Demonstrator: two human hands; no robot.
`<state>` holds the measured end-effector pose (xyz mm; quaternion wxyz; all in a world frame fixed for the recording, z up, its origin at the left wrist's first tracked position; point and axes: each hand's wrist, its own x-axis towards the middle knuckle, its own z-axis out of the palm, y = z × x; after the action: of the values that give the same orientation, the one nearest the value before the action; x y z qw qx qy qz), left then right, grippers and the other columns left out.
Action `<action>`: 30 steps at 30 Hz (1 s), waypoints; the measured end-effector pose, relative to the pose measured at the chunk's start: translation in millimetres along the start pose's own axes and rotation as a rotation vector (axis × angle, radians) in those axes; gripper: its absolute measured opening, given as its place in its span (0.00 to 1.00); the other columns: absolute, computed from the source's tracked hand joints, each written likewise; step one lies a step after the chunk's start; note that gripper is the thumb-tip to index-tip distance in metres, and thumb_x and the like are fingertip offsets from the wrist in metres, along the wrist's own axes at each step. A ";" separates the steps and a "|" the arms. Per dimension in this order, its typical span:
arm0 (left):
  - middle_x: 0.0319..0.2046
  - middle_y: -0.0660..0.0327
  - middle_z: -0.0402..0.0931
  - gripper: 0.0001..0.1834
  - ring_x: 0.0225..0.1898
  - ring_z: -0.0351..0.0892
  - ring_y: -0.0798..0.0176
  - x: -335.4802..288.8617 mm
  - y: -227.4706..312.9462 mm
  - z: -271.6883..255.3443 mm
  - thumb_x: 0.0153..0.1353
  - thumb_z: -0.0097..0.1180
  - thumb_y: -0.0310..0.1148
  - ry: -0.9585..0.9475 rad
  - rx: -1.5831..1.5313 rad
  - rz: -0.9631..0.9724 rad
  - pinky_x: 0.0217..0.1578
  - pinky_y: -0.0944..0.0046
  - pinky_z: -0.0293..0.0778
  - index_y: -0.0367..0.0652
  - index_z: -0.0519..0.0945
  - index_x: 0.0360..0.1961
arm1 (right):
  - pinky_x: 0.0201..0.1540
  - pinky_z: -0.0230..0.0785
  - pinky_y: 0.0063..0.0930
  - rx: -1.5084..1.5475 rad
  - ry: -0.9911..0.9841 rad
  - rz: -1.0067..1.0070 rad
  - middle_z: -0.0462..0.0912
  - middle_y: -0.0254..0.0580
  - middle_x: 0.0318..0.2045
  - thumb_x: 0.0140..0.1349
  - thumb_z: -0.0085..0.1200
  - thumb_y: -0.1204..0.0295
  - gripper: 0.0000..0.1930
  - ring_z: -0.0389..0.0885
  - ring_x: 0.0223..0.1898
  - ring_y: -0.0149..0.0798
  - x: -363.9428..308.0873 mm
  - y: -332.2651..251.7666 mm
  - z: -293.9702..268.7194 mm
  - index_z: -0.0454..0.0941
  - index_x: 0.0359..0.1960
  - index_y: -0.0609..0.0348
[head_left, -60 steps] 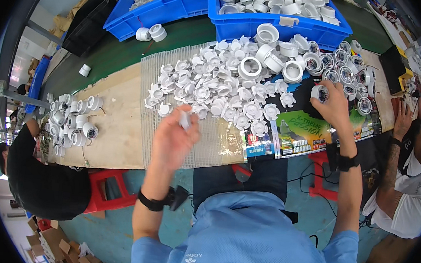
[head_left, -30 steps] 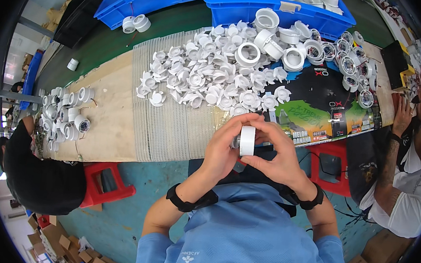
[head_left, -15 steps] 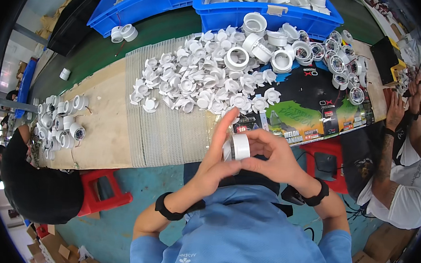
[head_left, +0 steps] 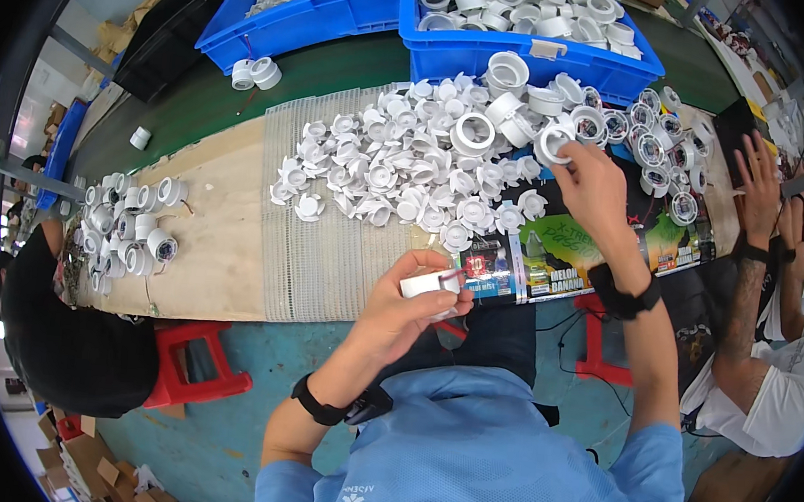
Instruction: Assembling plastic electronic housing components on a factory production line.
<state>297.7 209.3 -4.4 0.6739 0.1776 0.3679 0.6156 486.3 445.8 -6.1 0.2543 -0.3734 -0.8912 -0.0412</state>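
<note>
My left hand [head_left: 389, 314] is closed around a short white cylindrical housing [head_left: 426, 284] near the table's front edge; something thin and reddish, perhaps a wire, shows beside it. Reaching forward over the parts, my right hand [head_left: 597, 193] pinches the rim of a white ring-shaped housing [head_left: 549, 140] at the right of the heap. Beside that ring lie more white housings [head_left: 508, 72] and a spread pile of small white bladed fan wheels [head_left: 381, 176]. Farther right is a cluster of white housings with wiring or circuitry inside [head_left: 649, 150].
Two blue bins, one [head_left: 529, 70] full of white housings and another [head_left: 306, 28] of greyish parts, stand at the back. Finished-looking white cylinders [head_left: 125, 229] gather at left. Co-workers sit on both sides. A red stool [head_left: 196, 367] stands at lower left.
My right hand has left the housing held between both hands and moved forward right to a ring in the heap. My left hand keeps its housing, now tilted. The view has shifted slightly.
</note>
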 end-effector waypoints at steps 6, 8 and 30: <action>0.38 0.56 0.78 0.27 0.38 0.78 0.65 7.4 -8.0 7.3 0.66 0.44 0.48 0.250 0.136 -0.001 0.30 0.67 0.73 0.34 0.73 0.54 | 0.31 0.68 0.16 1.340 -0.303 0.544 0.79 0.32 0.31 0.61 0.60 0.71 0.11 0.75 0.30 0.21 -52.3 -42.9 -38.2 0.76 0.39 0.66; 0.38 0.57 0.78 0.29 0.37 0.78 0.67 10.6 -9.1 4.2 0.67 0.39 0.50 0.203 0.154 -0.033 0.27 0.69 0.70 0.36 0.72 0.56 | 0.34 0.68 0.16 1.403 -0.343 0.565 0.79 0.32 0.33 0.63 0.58 0.72 0.11 0.75 0.32 0.21 -67.7 -53.3 -45.0 0.75 0.43 0.67; 0.29 0.53 0.76 0.20 0.30 0.74 0.64 -1.7 -8.8 30.9 0.67 0.37 0.39 0.157 0.798 0.541 0.31 0.65 0.69 0.31 0.75 0.40 | 0.29 0.69 0.20 1.364 -0.448 0.274 0.81 0.41 0.30 0.55 0.66 0.67 0.28 0.78 0.28 0.28 -95.3 -112.7 -64.2 0.62 0.52 0.64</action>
<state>326.0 212.7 10.5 0.3393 0.4645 0.5654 0.5911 492.4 286.5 16.6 0.2447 -0.2396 -0.6946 0.6326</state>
